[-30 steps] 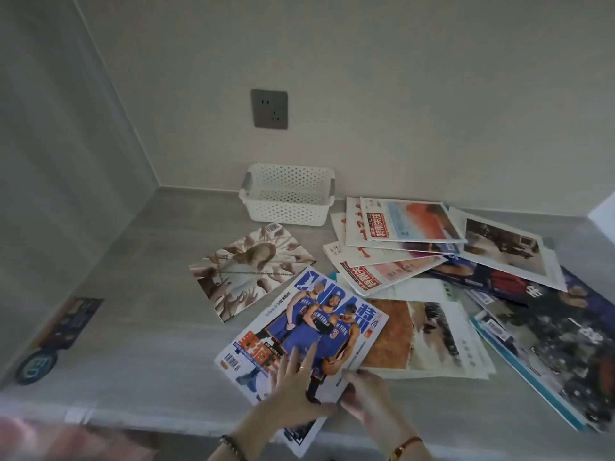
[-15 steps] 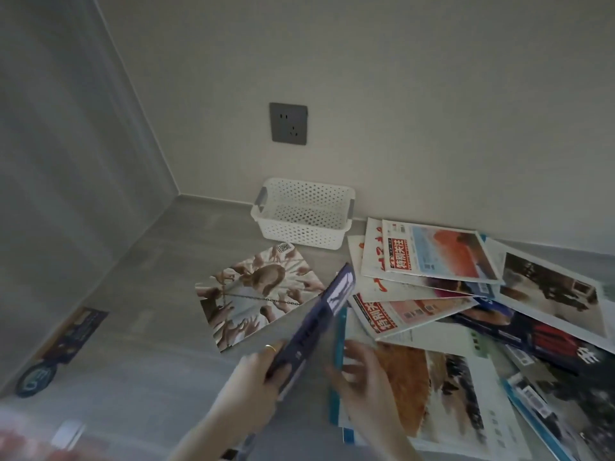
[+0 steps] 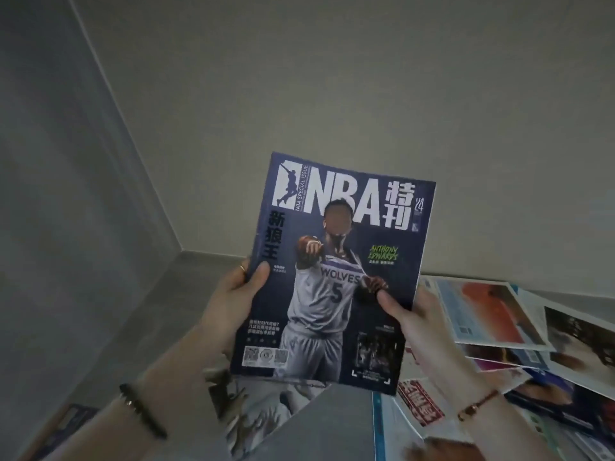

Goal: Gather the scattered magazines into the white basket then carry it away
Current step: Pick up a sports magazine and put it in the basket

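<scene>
dim, flat indoor light with a grey cast and no hard shadows. the magazine cover (image 3: pixel 336 271) is fairly sharp; lower corners smear with blur, and the wall corner (image 3: pixel 126 154) bows from wide-angle distortion.

A plain beige wall (image 3: pixel 366 78) fills 11 to 2 o'clock. A grey side wall (image 3: pixel 60 194) takes 9 o'clock, meeting it in a corner. Bare grey surface (image 3: pixel 332 427) shows at 6 o'clock. A blurred dark label (image 3: pixel 71 414) lies at 8 o'clock.

Home corner: magazines (image 3: pixel 482 314) on grey counter (image 3: pixel 332 424)
</scene>
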A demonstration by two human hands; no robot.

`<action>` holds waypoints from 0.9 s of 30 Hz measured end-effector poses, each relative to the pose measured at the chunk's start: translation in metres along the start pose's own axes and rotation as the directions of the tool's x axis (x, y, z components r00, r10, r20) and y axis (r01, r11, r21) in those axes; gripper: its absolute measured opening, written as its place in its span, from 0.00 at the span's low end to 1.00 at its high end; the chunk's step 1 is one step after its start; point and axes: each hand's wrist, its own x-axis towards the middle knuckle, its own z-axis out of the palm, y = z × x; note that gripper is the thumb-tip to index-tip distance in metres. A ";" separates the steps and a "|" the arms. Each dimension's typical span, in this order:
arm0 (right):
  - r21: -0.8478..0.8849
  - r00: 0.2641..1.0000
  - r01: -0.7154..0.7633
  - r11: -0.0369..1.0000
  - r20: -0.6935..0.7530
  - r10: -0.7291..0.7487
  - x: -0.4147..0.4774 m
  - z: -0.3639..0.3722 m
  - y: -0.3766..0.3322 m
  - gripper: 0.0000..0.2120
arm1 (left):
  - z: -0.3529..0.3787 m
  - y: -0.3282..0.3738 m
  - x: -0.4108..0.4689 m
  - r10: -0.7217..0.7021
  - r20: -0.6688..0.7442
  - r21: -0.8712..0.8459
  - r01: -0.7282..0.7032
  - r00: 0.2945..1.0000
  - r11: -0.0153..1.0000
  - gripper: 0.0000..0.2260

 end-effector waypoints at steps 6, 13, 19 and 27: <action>-0.281 0.971 0.208 0.937 -0.060 -0.233 0.113 0.032 -0.042 0.11 | -0.010 0.016 0.128 0.197 -0.049 0.314 -0.173 0.979 0.934 0.04; -0.413 0.969 0.116 0.903 -0.151 -0.194 0.201 0.046 -0.019 0.09 | -0.008 -0.022 0.216 0.174 -0.164 0.311 -0.116 0.971 0.943 0.09; -0.464 0.961 -0.013 0.886 -0.250 -0.118 0.238 0.032 0.037 0.10 | 0.005 -0.069 0.265 0.096 -0.120 0.289 -0.057 0.988 0.956 0.04; -0.531 0.969 -0.042 0.846 -0.229 -0.096 0.260 0.024 0.073 0.09 | 0.018 -0.113 0.290 0.075 -0.223 0.344 0.006 0.972 0.939 0.05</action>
